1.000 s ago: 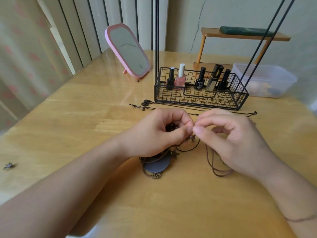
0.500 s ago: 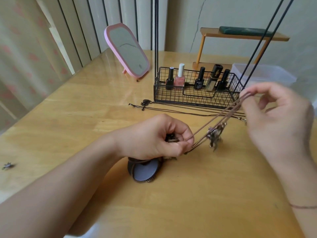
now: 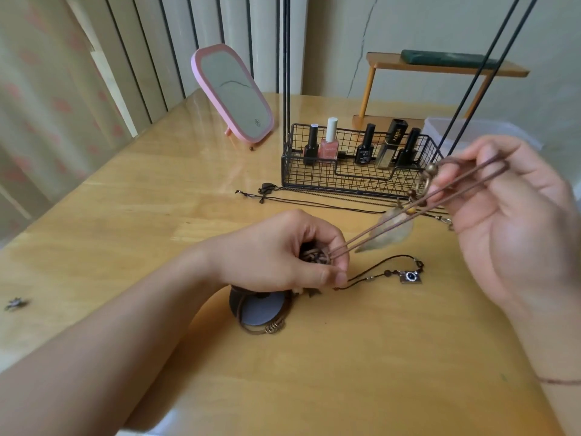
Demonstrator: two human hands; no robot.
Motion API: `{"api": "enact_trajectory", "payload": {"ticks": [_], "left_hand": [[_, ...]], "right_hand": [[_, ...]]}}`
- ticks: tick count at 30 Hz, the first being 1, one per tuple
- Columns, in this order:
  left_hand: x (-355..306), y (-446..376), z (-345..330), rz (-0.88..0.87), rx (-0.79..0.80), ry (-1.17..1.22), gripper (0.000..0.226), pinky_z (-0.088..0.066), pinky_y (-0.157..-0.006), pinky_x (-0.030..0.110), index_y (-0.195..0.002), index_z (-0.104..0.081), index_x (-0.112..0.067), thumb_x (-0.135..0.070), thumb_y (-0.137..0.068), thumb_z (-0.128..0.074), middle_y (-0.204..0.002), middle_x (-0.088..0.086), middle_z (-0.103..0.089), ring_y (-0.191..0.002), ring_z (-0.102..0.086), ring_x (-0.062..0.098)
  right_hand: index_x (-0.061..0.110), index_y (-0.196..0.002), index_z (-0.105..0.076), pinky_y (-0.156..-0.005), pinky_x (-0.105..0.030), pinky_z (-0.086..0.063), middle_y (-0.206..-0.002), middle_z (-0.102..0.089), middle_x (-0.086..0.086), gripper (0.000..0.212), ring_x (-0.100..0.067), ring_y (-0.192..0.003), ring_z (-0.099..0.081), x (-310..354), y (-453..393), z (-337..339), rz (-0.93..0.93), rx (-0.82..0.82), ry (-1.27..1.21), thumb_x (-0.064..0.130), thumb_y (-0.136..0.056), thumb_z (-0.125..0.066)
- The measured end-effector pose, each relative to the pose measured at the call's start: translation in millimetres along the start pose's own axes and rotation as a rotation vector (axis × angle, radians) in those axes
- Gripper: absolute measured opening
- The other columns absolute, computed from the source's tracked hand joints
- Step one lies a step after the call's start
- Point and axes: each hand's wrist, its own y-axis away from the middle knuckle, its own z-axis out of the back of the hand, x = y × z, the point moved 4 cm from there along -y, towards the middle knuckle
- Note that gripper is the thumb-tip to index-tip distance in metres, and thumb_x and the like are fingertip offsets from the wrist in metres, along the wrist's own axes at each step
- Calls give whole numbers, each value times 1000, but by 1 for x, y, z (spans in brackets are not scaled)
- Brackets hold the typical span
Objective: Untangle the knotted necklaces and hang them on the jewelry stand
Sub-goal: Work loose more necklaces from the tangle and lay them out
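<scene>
Pulling a brown cord necklace (image 3: pixel 408 212) taut, the person has it stretched as a doubled strand from lower centre of the frame up toward the right edge. Its long axis runs diagonally between the hands. The left hand (image 3: pixel 283 253) sits low at centre, fingers curled tight round a knotted bunch of cords (image 3: pixel 314 257) and pinching the strand's lower end. The right hand (image 3: pixel 509 215), higher and at the right, pinches the looped far end between thumb and fingertips. A leaf-shaped pendant (image 3: pixel 388 229) with beads hangs blurred midway along the strand. The jewelry stand (image 3: pixel 355 171), a black wire basket with tall rods, stands just behind, upper centre; the right hand is nearer it, so that hand would likely carry the loop up. A camera-charm necklace (image 3: pixel 408 276) lies loose on the table (image 3: pixel 377 372) below the strand
</scene>
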Motion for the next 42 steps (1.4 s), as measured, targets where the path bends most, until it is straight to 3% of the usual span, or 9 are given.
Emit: {"api": "enact_trajectory", "payload": {"ticks": [4, 8, 13, 19, 25, 28, 30, 34, 42], "left_hand": [[3, 1, 4, -28, -7, 129, 13, -48, -62, 26, -93, -65, -11, -7, -86, -74, -73, 3, -60, -64, -53, 15], [9, 0, 5, -4, 33, 262, 21, -48, -63, 23, -111, -58, -6, -5, -91, -65, -73, 0, -59, -63, -53, 15], [19, 1, 10, 95, 51, 330, 26, -49, -66, 32, -115, -49, -8, -11, -92, -58, -76, 11, -63, -65, -56, 23], [19, 2, 11, 80, 97, 378, 14, -51, -67, 33, -103, -51, -7, -3, -91, -56, -78, 13, -63, -64, -57, 22], [15, 3, 9, 26, 139, 426, 19, -53, -67, 30, -104, -49, -7, 4, -90, -54, -79, 11, -64, -63, -58, 20], [13, 3, 9, 4, 133, 433, 22, -52, -68, 33, -106, -47, -8, 5, -89, -55, -79, 11, -65, -64, -57, 21], [12, 3, 9, -10, 117, 448, 24, -51, -67, 32, -106, -47, -9, 6, -89, -55, -80, 11, -66, -64, -57, 21], [9, 2, 9, -43, 96, 476, 26, -51, -64, 25, -105, -47, -10, 7, -88, -56, -77, 9, -65, -62, -57, 18], [9, 2, 13, -46, 50, 554, 18, -48, -57, 23, -102, -50, -12, 0, -89, -56, -76, 13, -64, -55, -53, 18]], "right_hand": [[22, -79, -59, -79, -31, -46, -81, -59, 1, 37, -20, -82, -55, -2, -5, 12, -62, -97, -112, 8, -100, -32], [25, -78, -49, -50, -19, -38, -50, -36, 10, 28, -11, -42, -35, -4, -7, 30, -147, -286, -73, 17, -98, -33], [43, -67, -65, -56, -19, -39, -57, -57, 22, 28, 2, -58, -53, 15, -9, 45, 137, -345, 791, 27, -81, -48], [41, -73, -62, -75, -38, -53, -76, -68, 9, 9, -30, -83, -63, -5, -1, 18, -328, 150, 1622, 37, -79, -57], [37, -120, -63, -94, -36, -46, -111, -56, 21, 46, -5, -110, -46, -26, 13, -5, -145, 539, 1387, 14, -81, -61], [22, -87, -69, -76, -36, -50, -88, -64, 9, 8, -15, -89, -58, -13, 22, -26, 180, 466, 1005, 17, -80, -67], [19, -75, -68, -65, -36, -48, -74, -63, 8, 16, -15, -74, -60, -12, 30, -36, 238, 520, 856, 33, -83, -68], [25, -83, -73, -68, -39, -52, -84, -64, 18, 31, -14, -81, -62, -26, 35, -43, 236, 566, 907, 56, -80, -70], [22, -87, -69, -67, -39, -50, -82, -67, 6, 18, -18, -81, -64, -27, 35, -39, 97, 563, 700, 36, -92, -59]]}}
